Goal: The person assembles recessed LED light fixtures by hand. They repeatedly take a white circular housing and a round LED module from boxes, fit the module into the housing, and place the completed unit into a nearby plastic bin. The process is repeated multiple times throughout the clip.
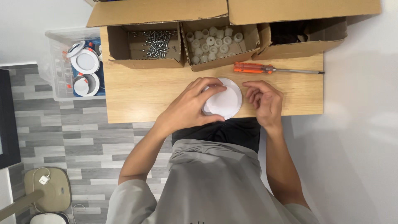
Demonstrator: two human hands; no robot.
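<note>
Right in the middle of the wooden table (pixel 137 97), near its front edge, the left hand (pixel 191 105) is wrapped around the left side of a round white disc (pixel 224 101), fingers curled over the top rim and thumb along the bottom, so it's got a proper grip on it. The right hand (pixel 265 101) sits just beside the disc's right edge with the fingers loosely curled inward, holding nothing as far as I can see, and I can't tell if it actually touches the disc. Just behind the right hand lies an orange-handled screwdriver (pixel 265 69), tip pointing right. Past that, along the back of the table, there are three open cardboard boxes: the left box (pixel 118 45) has a pile of screws (pixel 156 42), the middle box (pixel 248 39) is full of small white plastic pieces (pixel 211 45), and the right box (pixel 327 33) has something dark inside. Off the left end of the table sits a clear plastic bin (pixel 56 66) with round white light fittings (pixel 85 61) in it.
</note>
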